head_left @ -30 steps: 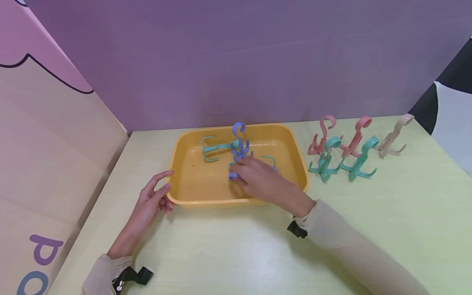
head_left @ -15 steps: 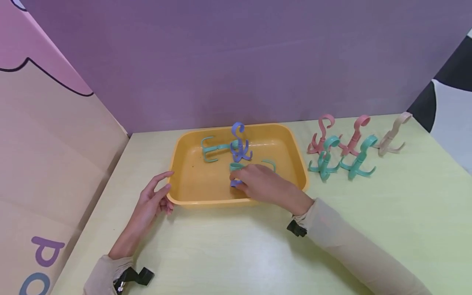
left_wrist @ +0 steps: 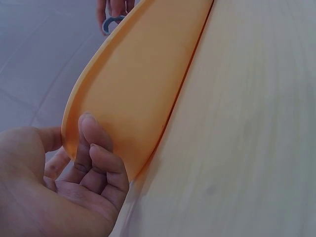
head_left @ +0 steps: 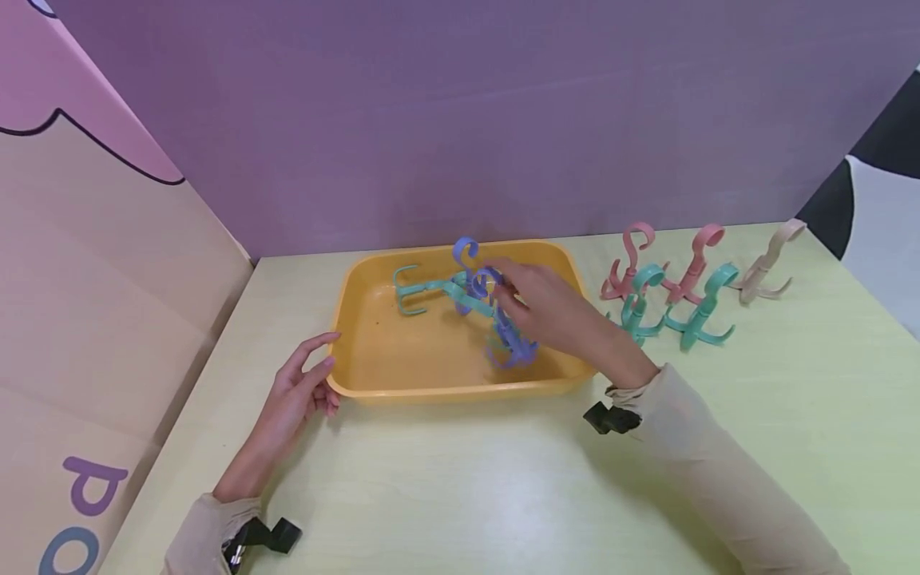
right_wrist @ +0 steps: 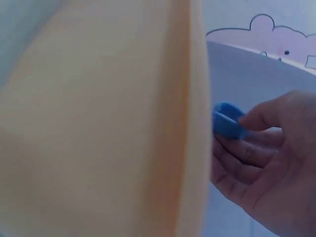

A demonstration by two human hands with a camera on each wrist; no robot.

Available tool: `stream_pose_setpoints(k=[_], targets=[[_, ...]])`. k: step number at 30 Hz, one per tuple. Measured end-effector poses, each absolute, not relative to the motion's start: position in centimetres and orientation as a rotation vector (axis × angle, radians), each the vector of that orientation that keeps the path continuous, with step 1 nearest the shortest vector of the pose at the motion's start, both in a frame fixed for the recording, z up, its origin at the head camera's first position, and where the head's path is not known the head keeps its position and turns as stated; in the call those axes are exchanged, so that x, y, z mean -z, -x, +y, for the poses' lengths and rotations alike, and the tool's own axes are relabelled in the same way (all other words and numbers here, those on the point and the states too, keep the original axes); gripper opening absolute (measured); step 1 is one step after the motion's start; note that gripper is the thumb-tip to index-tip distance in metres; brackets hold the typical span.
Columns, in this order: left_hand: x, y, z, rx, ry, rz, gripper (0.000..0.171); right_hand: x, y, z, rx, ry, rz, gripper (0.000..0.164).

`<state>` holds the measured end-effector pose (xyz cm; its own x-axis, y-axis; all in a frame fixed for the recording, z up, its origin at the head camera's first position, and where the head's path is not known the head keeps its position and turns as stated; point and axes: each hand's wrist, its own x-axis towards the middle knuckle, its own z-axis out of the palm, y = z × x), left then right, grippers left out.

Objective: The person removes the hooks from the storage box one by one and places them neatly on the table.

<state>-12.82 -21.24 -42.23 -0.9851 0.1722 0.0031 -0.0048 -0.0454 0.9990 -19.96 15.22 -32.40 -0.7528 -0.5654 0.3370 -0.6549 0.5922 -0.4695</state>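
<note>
My right hand (head_left: 542, 299) pinches the curled top of a purple hook hanger (head_left: 512, 343) over the right half of the yellow tray (head_left: 402, 394); its prongs point downward. The right wrist view shows the blue-looking curl (right_wrist: 228, 121) between thumb and fingers. Behind it stands another purple hook hanger (head_left: 465, 249). A teal hook hanger (head_left: 424, 287) lies on its side at the tray's back left. A second teal hook hanger (head_left: 467, 299) is partly hidden by the held one. My left hand (head_left: 295, 391) holds the tray's left rim between forefinger and thumb.
Right of the tray, several hook hangers stand on the pale table (head_left: 460, 487): two pink (head_left: 693, 271), two teal (head_left: 700, 311) and one beige (head_left: 762, 267). A purple panel (head_left: 503, 120) rises behind, and a printed panel (head_left: 108, 279) stands at left.
My right hand has lifted the purple hook hanger from the tray's middle, up and to the right, and turned it upright. The left hand stays on the rim.
</note>
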Motion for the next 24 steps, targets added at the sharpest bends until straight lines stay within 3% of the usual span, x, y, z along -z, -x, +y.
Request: stream_pose_setpoints(k=[12, 24], targets=[[42.3, 12.9, -21.3, -2.167, -0.18, 2.088, 0.046, 31.4, 21.2, 18.8, -0.869, -0.832, -2.898, 0.03], [42.2, 12.7, -21.6, -2.163, -0.173, 2.098, 0.048, 28.5, 19.5, 20.8, -0.859, -1.0, -3.089, 0.017]])
